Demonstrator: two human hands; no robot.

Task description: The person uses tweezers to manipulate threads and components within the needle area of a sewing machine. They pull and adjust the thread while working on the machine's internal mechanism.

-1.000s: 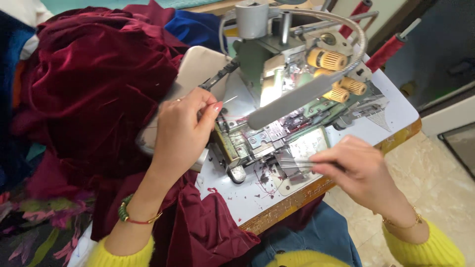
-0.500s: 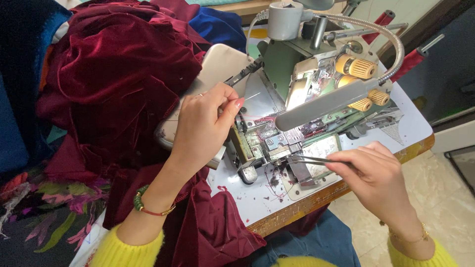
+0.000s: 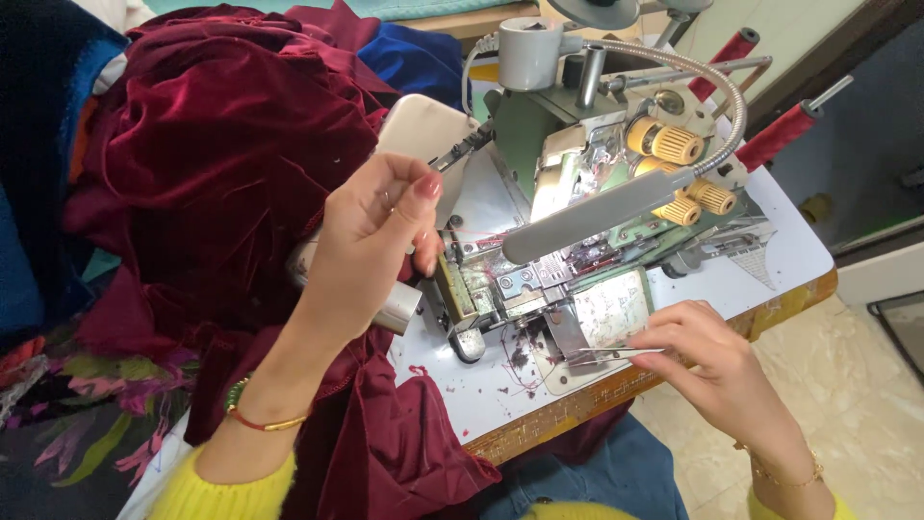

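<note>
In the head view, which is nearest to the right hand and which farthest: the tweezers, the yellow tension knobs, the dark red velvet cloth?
From the right hand:
1. Tweezers, held in its fingers, pointing left.
2. Yellow tension knobs, above, on the sewing machine.
3. Dark red velvet cloth, far left, beyond the left hand.

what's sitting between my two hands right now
In the head view, the sewing machine's open needle area lies between the left hand and right hand holding tweezers.

Plush crimson velvet cloth [image 3: 221, 144]; shiny metal tweezers [image 3: 616, 353]; glossy metal lamp arm [image 3: 597, 214].
</note>
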